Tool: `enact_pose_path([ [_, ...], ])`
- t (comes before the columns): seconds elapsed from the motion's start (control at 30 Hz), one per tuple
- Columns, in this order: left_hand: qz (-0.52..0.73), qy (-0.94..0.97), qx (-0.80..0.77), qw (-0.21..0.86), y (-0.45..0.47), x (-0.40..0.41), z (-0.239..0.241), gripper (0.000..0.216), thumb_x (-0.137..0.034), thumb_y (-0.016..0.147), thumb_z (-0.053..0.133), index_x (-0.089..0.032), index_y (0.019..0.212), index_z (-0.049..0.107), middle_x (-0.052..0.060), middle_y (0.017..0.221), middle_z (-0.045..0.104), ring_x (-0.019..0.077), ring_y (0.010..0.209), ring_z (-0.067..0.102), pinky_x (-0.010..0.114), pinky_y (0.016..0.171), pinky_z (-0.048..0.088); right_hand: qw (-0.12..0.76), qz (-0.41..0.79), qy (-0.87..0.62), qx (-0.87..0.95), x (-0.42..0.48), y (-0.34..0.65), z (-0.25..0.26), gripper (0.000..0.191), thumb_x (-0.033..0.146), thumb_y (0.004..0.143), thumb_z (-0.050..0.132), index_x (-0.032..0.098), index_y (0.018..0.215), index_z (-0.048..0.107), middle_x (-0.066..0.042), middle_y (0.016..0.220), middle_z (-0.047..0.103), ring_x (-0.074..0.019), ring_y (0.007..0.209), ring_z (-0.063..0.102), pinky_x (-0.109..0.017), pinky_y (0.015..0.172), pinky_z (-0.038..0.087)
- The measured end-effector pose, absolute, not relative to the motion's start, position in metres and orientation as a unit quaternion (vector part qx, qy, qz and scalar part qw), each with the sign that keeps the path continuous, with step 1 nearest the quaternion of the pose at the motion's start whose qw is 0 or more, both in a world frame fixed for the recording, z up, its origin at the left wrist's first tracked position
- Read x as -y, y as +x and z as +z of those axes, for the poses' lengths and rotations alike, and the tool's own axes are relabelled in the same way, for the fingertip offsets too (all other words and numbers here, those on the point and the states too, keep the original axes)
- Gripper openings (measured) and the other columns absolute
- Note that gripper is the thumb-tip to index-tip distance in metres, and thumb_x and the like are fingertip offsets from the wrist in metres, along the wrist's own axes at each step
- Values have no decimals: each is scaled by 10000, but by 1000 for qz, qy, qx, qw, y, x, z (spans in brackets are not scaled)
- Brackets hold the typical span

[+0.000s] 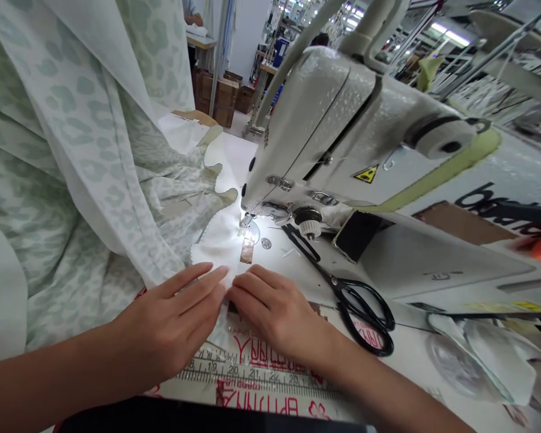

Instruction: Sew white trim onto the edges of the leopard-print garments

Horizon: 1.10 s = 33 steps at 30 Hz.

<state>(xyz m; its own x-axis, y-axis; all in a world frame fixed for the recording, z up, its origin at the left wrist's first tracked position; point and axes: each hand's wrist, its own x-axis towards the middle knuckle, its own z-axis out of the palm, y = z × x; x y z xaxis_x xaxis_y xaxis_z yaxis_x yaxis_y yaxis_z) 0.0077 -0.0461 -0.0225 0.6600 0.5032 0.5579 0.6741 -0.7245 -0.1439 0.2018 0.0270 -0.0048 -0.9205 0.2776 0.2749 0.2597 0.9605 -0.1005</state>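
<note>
Pale fabric with a green leopard print [94,144] hangs in folds on the left and runs onto the sewing machine bed. Its plain white edge [211,249] lies near the lit needle area [247,222]. My left hand [171,313] has long, nearly straight fingers on this edge, the tips closed on the cloth. Right beside it, my right hand [275,304] curls its fingers and pinches the same edge. The two hands' fingertips meet just in front of a small brown tape piece [247,249] on the bed. What lies under the fingers is hidden.
The white sewing machine head [324,132] rises above the bed. Black-handled scissors [342,288] lie right of my right hand. A printed ruler strip [252,374] runs along the front edge. White scraps [487,355] lie at right; cardboard boxes [220,99] stand behind.
</note>
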Motion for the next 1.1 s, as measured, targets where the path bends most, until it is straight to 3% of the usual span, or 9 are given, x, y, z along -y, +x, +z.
enact_pose_path([
  [0.1, -261, -894, 324, 168, 7, 44, -21, 226, -4, 876, 421, -46, 959, 627, 120, 925, 676, 246, 951, 622, 424, 878, 524, 129, 22, -120, 984, -27, 204, 0, 244, 114, 928, 397, 92, 855, 628, -72, 777, 575, -168, 741, 462, -288, 659, 442],
  [0.3, -253, -875, 399, 104, 8, 33, -9, 239, -17, 893, 379, -63, 954, 607, 72, 740, 628, 192, 723, 608, 333, 602, 558, 109, 32, -112, 987, -32, 209, 6, 214, 148, 924, 422, 114, 875, 628, -68, 803, 579, -161, 731, 453, -288, 641, 424],
  [0.37, -235, -870, 406, 151, 10, 32, -7, 232, -16, 887, 393, -44, 1001, 593, 111, 848, 635, 229, 823, 608, 374, 655, 555, 107, 34, -111, 987, -33, 210, 7, 217, 159, 926, 422, 121, 865, 626, -65, 804, 578, -156, 716, 446, -287, 642, 421],
  [0.47, -211, -894, 320, 232, 11, 37, -8, 217, -44, 887, 431, -29, 1012, 607, 170, 1065, 615, 292, 1070, 542, 434, 872, 497, 106, 38, -109, 988, -35, 211, 9, 229, 181, 934, 409, 123, 871, 621, -65, 807, 575, -160, 734, 452, -294, 679, 432],
  [0.57, -185, -916, 272, 231, 10, 42, -14, 209, -56, 877, 453, -11, 983, 627, 181, 1036, 629, 296, 1068, 550, 441, 948, 450, 103, 39, -109, 988, -35, 212, 9, 236, 177, 935, 396, 128, 887, 622, -64, 818, 579, -161, 744, 458, -291, 691, 437],
  [0.7, -202, -907, 301, 213, 8, 40, -19, 206, 3, 838, 472, 7, 987, 613, 164, 931, 638, 267, 895, 601, 450, 842, 494, 125, 41, -113, 985, -36, 215, 5, 226, 168, 920, 408, 121, 950, 627, -69, 818, 592, -165, 741, 474, -296, 668, 452],
  [0.87, -228, -898, 318, 202, 11, 43, -24, 195, 3, 852, 443, -7, 954, 609, 151, 893, 621, 243, 854, 581, 404, 767, 508, 251, 49, -78, 964, -35, 216, 1, 243, 72, 821, 480, 72, 1029, 604, -102, 913, 638, -197, 843, 525, -348, 738, 495],
  [0.97, -226, -902, 336, 150, 10, 43, -18, 184, -24, 860, 436, -41, 922, 608, 119, 823, 609, 220, 794, 573, 381, 726, 519, 229, 59, -73, 969, -31, 212, 1, 263, 91, 843, 473, 76, 1083, 581, -106, 993, 646, -217, 949, 540, -361, 812, 506],
  [1.1, -47, -875, 482, 17, 2, -7, 34, 156, -23, 804, 526, -138, 820, 631, 53, 792, 626, 199, 764, 585, 335, 685, 520, 214, 82, -75, 971, -27, 204, -2, 224, 89, 841, 452, 63, 1007, 600, -125, 971, 639, -224, 991, 544, -366, 866, 499],
])
